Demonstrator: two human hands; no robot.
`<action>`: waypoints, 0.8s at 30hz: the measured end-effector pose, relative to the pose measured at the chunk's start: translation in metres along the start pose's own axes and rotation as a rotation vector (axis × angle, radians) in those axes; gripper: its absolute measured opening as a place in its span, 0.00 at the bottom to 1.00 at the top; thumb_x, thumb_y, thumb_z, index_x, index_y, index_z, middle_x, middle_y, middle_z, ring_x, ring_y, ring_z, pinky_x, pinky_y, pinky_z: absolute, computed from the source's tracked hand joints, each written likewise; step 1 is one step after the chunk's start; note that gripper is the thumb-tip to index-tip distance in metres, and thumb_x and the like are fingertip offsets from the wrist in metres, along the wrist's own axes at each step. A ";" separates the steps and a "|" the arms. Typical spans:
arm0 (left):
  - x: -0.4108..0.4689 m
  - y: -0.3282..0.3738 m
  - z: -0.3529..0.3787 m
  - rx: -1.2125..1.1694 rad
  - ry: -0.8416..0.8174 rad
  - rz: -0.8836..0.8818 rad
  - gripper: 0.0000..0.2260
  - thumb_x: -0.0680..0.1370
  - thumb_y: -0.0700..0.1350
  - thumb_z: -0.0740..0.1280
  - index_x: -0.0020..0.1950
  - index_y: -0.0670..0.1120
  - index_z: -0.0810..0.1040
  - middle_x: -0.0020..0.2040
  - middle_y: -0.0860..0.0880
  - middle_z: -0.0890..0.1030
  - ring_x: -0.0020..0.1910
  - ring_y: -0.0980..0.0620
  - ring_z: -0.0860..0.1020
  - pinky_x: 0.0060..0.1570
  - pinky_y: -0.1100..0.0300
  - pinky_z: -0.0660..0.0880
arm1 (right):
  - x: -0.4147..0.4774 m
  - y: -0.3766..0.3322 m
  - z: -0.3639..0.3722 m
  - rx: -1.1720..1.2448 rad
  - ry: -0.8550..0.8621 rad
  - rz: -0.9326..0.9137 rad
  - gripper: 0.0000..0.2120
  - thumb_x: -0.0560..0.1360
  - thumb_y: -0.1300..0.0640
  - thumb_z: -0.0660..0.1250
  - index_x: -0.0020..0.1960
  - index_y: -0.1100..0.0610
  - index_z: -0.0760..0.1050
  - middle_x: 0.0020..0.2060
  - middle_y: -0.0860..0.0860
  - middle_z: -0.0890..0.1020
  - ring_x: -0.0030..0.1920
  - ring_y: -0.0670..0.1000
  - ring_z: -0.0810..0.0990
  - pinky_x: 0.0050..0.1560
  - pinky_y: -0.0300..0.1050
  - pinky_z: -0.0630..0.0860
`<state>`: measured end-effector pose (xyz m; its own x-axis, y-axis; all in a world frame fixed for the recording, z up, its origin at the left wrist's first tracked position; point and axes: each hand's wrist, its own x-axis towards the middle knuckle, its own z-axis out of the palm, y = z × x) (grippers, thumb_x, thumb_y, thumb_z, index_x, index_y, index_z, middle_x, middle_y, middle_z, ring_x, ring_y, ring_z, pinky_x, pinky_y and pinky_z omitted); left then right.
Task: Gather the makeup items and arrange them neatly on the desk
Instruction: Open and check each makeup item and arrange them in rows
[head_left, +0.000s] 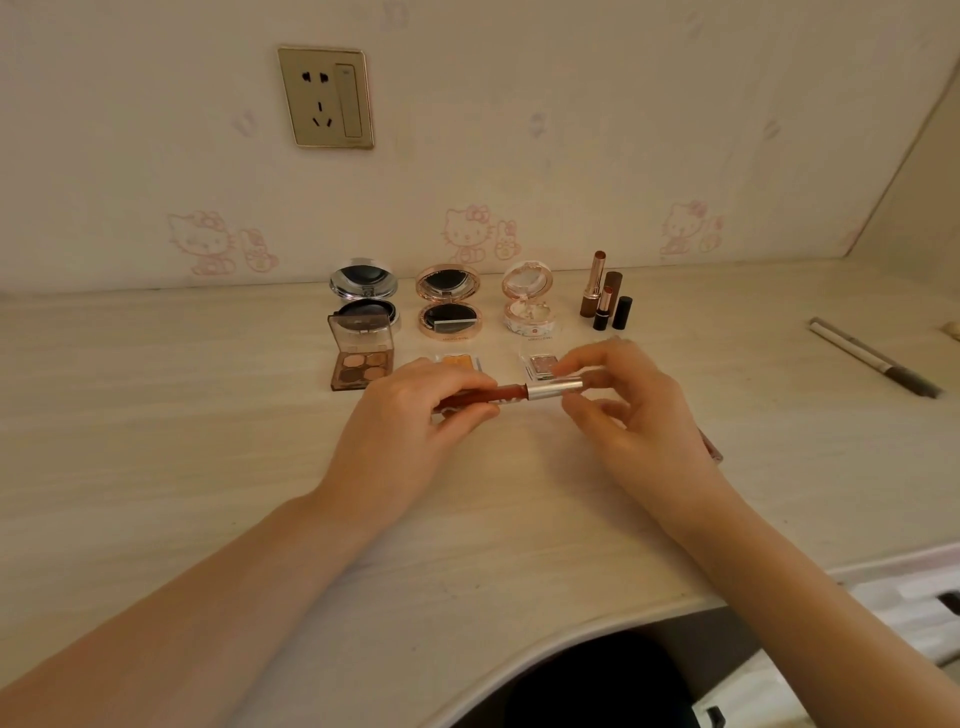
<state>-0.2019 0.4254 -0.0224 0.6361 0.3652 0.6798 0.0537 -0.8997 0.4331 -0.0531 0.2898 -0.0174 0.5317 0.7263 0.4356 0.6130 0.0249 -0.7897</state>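
Note:
A lip gloss tube (514, 391) with a red-brown body and a silver cap lies level above the desk (156, 415). My left hand (415, 415) grips its red body and my right hand (618, 405) pinches the silver cap. Behind them stand three open compacts: silver (363, 299), rose-gold (448, 301) and white floral (529, 299). An open brown eyeshadow palette (361, 358) sits at the left. Two small pans, orange (460, 359) and glittery (540, 364), are partly hidden by my fingers. Open lipsticks (602, 296) stand at the right.
A thin brow pencil (872, 356) lies diagonally at the desk's far right. Another tube (712, 448) peeks out from under my right hand. A wall socket (326, 97) is above. The desk's curved front edge (571, 629) runs below my arms.

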 end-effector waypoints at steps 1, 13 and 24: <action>0.000 0.000 0.000 -0.002 0.002 0.000 0.09 0.72 0.44 0.73 0.52 0.48 0.83 0.45 0.55 0.83 0.44 0.57 0.78 0.46 0.58 0.74 | 0.000 -0.002 0.000 0.023 0.016 0.020 0.10 0.73 0.55 0.69 0.51 0.43 0.75 0.51 0.42 0.79 0.51 0.41 0.78 0.48 0.37 0.75; 0.000 0.001 0.000 0.001 -0.009 0.005 0.10 0.72 0.44 0.73 0.53 0.48 0.83 0.45 0.54 0.82 0.45 0.59 0.78 0.47 0.63 0.74 | -0.002 -0.002 -0.002 0.014 -0.014 0.119 0.04 0.77 0.47 0.63 0.51 0.44 0.74 0.45 0.42 0.80 0.49 0.40 0.78 0.46 0.39 0.73; 0.000 0.002 0.000 0.009 -0.007 0.006 0.10 0.72 0.44 0.74 0.52 0.48 0.83 0.44 0.55 0.82 0.44 0.59 0.77 0.46 0.63 0.74 | 0.000 -0.001 0.000 -0.018 -0.031 0.112 0.08 0.78 0.46 0.60 0.48 0.47 0.77 0.40 0.40 0.81 0.43 0.38 0.77 0.43 0.36 0.69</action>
<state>-0.2018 0.4231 -0.0213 0.6418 0.3584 0.6780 0.0567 -0.9038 0.4241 -0.0539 0.2893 -0.0166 0.5794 0.7448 0.3311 0.5613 -0.0700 -0.8246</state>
